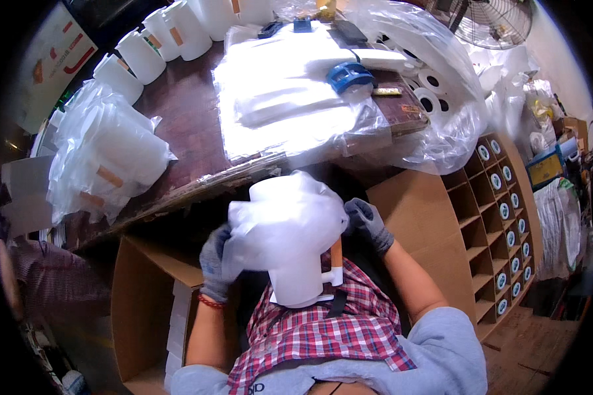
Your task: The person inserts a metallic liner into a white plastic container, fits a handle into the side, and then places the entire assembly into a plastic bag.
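Observation:
A white jug (295,286) with a side handle and a brown strip stands over my lap. A thin translucent plastic bag (280,224) billows over its upper part, and something white and rounded shows through the film. My left hand (216,263), in a grey glove, is closed on the bag's left edge. At the bag's right edge, my gloved right hand (369,224) has curled fingers pinching the film. The jug's top is hidden under the plastic.
Ahead is a dark table (184,112) with stacked plastic bags (283,99), a blue tape dispenser (349,77), white jugs (140,58) and bagged jugs (122,148). A large bag of white rings (429,79) lies right, beside a divided carton (466,204). Another carton (135,316) stands left.

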A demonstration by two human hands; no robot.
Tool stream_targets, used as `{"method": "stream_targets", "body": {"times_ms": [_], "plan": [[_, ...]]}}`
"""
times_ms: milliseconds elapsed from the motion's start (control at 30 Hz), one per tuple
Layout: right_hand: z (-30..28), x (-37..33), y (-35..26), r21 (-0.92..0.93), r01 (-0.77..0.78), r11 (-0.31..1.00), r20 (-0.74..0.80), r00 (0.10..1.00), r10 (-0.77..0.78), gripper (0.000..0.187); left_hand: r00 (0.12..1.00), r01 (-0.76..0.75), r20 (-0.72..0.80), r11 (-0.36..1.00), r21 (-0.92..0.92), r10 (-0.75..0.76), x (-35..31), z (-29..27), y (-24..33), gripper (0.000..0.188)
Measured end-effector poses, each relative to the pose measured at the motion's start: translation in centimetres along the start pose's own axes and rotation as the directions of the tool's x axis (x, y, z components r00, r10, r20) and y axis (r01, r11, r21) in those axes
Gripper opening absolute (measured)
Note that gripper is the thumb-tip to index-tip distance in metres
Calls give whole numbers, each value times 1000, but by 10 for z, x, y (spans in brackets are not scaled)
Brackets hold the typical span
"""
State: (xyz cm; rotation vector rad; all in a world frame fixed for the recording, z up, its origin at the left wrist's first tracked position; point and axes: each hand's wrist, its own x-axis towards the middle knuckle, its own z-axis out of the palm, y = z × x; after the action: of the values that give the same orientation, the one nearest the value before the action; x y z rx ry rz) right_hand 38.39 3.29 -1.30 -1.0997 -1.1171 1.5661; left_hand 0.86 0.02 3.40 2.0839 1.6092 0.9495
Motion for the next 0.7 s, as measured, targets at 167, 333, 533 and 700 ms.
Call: {"method": "stream_targets", "body": {"times_ms": [167,333,533,700], "plan": [[22,19,-27,13,114,993,-4,993,-114,19,966,256,214,689,-678,-148,59,0,38,74],[47,70,-68,-249,518,818,152,855,-495,21,947,-131,201,874,-469,250,120,0,66,58],[24,100,-31,-512,541,667,147,821,-552,25,980,179,175,801,-571,-95,105,30,32,35],[22,71,23,-155,313,937,33,950,-312,21,988,149,74,945,-290,-133,63,47,3,29]]}}
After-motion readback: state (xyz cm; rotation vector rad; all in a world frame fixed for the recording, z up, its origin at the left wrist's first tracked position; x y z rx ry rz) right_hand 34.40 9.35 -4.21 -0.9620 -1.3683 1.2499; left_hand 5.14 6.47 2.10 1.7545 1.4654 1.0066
